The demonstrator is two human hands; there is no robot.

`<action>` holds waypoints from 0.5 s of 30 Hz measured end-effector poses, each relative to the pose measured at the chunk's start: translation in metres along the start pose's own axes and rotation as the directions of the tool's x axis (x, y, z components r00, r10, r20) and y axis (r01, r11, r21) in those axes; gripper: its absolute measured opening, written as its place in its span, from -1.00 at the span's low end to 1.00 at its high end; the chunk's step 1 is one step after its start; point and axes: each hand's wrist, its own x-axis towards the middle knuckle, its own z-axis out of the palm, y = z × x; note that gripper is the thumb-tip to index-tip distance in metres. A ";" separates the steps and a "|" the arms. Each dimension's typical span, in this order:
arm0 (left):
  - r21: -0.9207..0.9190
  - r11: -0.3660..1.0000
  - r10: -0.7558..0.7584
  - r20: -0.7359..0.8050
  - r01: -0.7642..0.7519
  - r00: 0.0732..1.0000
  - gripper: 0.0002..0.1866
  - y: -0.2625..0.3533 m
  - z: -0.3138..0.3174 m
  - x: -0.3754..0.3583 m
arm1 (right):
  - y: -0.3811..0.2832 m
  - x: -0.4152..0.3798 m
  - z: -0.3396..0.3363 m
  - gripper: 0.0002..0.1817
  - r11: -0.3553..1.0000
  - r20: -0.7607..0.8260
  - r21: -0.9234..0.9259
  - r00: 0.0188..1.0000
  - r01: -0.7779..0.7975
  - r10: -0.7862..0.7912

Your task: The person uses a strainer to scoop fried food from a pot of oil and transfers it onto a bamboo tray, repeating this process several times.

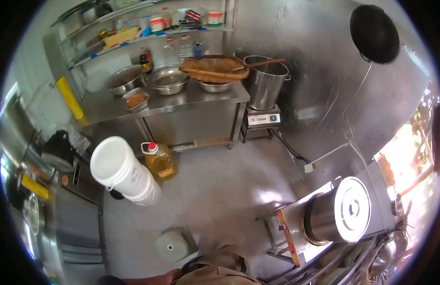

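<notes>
At the bottom edge my left hand [173, 275] rests against the tan clothing [215, 270] on my body, its fingers hidden. My right hand is out of the frame. Just ahead of the left hand stands a low grey-green stool [171, 246] on the floor. Farther off to the left is a stack of white plastic buckets [134, 178]. Beside it stands a large jug of yellow oil [162, 164] with a red cap.
A steel stockpot [319, 216] with a lid [353, 209] sits on a stove at right. Along the back, a steel table [191, 104] holds bowls and a woven basket [215, 69]. A tall pot [265, 85] stands on an induction cooker [262, 118]. A wok [374, 33] hangs on the wall.
</notes>
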 end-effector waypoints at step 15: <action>0.473 0.879 0.288 -0.431 -0.058 0.855 -0.57 0.392 -0.233 0.091 | -0.437 0.403 -0.200 -0.49 0.946 0.125 -0.121 0.950 0.300 -0.285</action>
